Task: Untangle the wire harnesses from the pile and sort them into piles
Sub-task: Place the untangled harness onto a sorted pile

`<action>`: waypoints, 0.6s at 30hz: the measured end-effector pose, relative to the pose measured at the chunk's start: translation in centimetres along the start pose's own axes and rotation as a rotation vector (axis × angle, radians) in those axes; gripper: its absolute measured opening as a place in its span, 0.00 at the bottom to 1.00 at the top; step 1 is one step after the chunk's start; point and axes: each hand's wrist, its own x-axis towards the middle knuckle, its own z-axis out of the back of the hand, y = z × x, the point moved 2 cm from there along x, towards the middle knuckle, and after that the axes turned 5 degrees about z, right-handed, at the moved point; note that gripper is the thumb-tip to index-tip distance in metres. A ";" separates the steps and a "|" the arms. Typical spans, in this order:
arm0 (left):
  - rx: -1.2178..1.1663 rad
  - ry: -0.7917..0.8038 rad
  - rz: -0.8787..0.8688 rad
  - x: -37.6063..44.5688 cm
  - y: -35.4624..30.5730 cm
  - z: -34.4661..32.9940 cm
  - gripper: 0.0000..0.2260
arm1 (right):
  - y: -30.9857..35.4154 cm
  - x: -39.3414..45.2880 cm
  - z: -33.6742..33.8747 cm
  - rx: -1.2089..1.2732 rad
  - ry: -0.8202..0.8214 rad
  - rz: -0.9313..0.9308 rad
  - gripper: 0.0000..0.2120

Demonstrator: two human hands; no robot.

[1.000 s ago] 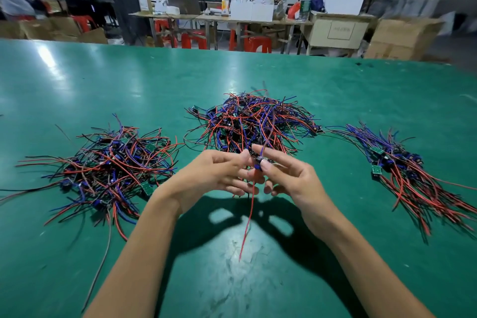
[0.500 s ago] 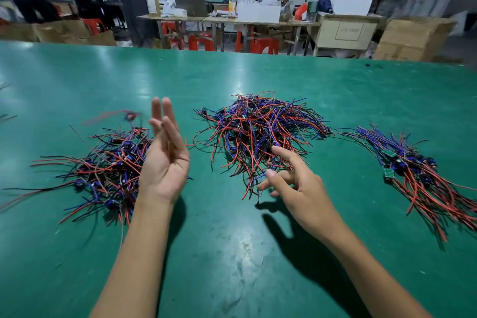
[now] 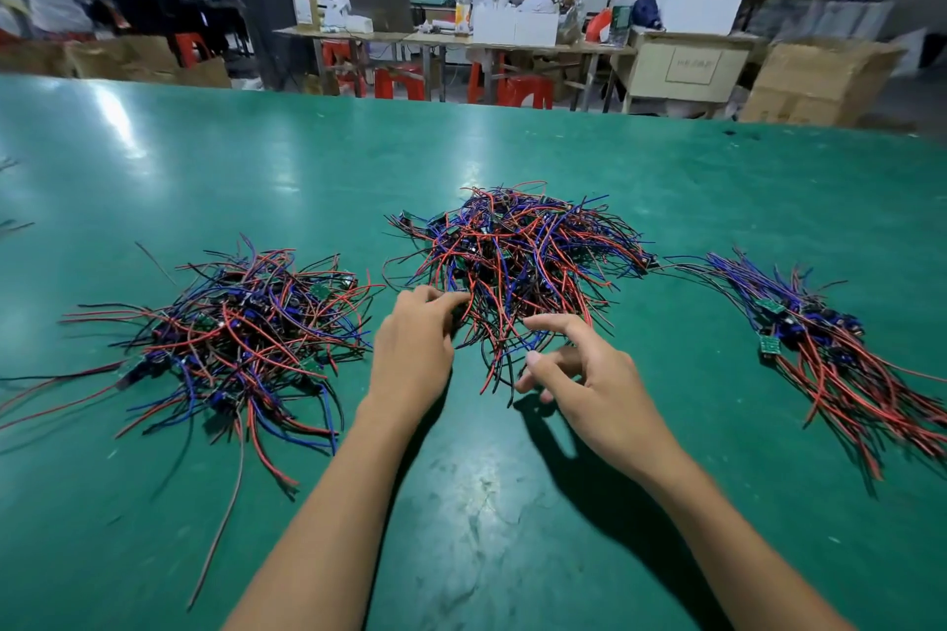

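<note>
The green table (image 3: 512,502) was glossy and scuffed, with a workshop of benches, red stools and cartons behind it. Three wire piles lay apart: left pile (image 3: 230,338), centre pile (image 3: 517,261), right pile (image 3: 830,348). The left hand (image 3: 410,348) reached curled fingers into the centre pile's near edge; whether it pinched a wire could not be told. The right hand (image 3: 589,374) hovered just beside it, fingers spread and loosely bent.

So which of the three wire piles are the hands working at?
The middle pile: both hands reach its near edge, while the left pile and the combed-out right pile lie untouched.
</note>
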 end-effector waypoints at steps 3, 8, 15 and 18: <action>-0.077 -0.072 0.082 0.3 0.2 0.1 0.10 | 0.0 0.0 0.2 0.007 -0.008 -0.019 0.11; -0.056 -0.074 0.116 0.0 0.5 0.7 0.03 | 0.0 0.0 0.1 0.008 0.000 -0.031 0.11; -0.778 -0.063 -0.059 -0.5 -2.6 4.6 0.02 | 0.5 0.1 0.2 0.076 0.011 -0.065 0.08; -0.964 0.023 -0.106 -1.3 -4.2 5.6 0.07 | 1.6 0.2 0.2 0.303 0.028 -0.050 0.09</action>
